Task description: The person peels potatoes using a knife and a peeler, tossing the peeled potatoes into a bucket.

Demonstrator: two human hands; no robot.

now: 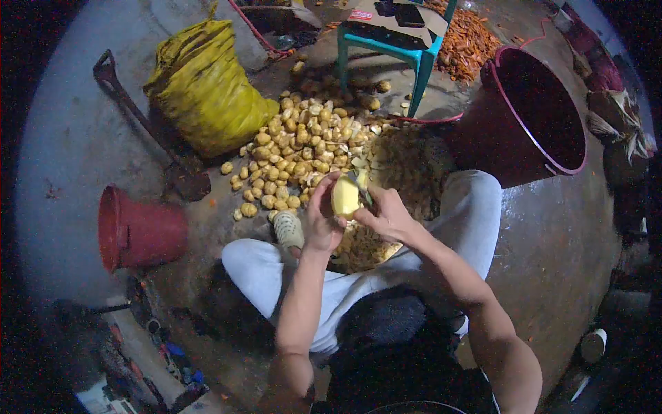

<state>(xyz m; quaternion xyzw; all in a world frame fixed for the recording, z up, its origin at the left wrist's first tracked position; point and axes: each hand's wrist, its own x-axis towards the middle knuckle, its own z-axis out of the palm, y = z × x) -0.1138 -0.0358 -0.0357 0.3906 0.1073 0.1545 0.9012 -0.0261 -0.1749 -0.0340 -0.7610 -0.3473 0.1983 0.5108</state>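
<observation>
My left hand is wrapped round the left side of a pale yellow, mostly peeled potato. On the potato's right, my right hand is closed round a small peeler, its thumb against the potato's lower edge. The peeler's exact shape is partly hidden by the fingers. Behind my hands lies a heap of unpeeled potatoes on the floor. Peelings lie below my hands, between my legs, and more are scattered to the right of the heap.
A yellow sack and a shovel stand back left. At the left is a red bucket. A large dark red tub stands right, near a green stool and an orange pile.
</observation>
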